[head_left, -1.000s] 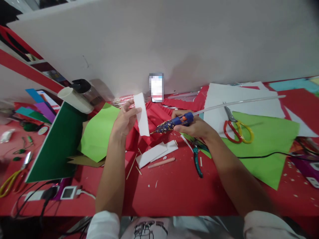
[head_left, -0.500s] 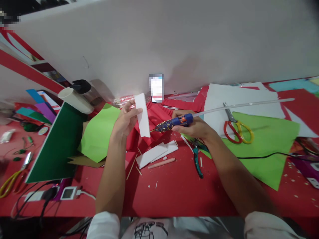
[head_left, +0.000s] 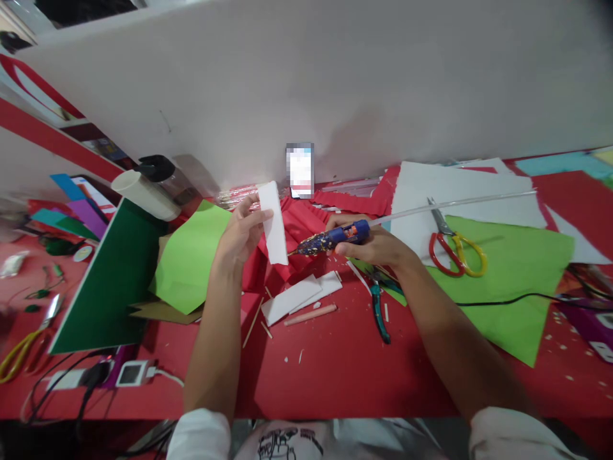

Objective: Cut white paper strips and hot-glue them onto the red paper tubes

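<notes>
My left hand (head_left: 239, 233) is closed on a narrow white foam strip (head_left: 274, 222), held upright above the red table (head_left: 335, 370). My right hand (head_left: 376, 246) grips a blue hot glue gun (head_left: 330, 239) with a long clear glue stick (head_left: 454, 203) trailing from its back to the right. The gun's nozzle touches the strip's lower right edge. Below the hands lie two more white foam pieces (head_left: 299, 295) and a thin pinkish stick (head_left: 310, 314).
Red-and-yellow scissors (head_left: 454, 246) rest on white and green paper at right. Teal-handled pliers (head_left: 379, 310) lie near my right wrist. A dark green board (head_left: 108, 281), light green sheet (head_left: 191, 255), white cup (head_left: 143, 193) and power adapters (head_left: 96, 374) sit left. A phone (head_left: 300, 170) leans on the wall.
Almost nothing moves. The glue gun's trailing stick has wavered slightly, and the nozzle stays against the strip's lower edge.
</notes>
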Available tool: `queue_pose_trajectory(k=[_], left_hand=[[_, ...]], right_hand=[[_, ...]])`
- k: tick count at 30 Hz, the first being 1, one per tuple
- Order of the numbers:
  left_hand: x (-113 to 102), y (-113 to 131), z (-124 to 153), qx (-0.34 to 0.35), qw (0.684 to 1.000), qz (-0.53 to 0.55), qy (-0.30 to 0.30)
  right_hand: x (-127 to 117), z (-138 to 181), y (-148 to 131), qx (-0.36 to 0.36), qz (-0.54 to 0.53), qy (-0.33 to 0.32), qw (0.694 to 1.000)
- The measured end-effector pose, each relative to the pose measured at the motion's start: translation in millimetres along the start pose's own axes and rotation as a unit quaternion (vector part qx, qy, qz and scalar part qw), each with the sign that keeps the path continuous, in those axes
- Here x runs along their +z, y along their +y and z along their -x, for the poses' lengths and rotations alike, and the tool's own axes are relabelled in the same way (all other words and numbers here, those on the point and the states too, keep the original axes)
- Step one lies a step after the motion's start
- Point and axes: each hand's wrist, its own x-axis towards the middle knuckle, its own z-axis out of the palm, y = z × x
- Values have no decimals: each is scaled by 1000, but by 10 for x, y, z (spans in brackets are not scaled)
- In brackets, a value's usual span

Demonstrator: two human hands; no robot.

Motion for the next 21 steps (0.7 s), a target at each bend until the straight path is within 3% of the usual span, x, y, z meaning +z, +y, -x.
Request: queue_pose_trajectory(k=[12, 21], left_hand=[[8, 7, 10, -16, 1000, 19, 12], [48, 28, 23, -18, 999, 26, -13]], right_hand=[[19, -23, -91, -27, 42, 17, 999], [29, -24, -28, -45, 34, 76, 996]])
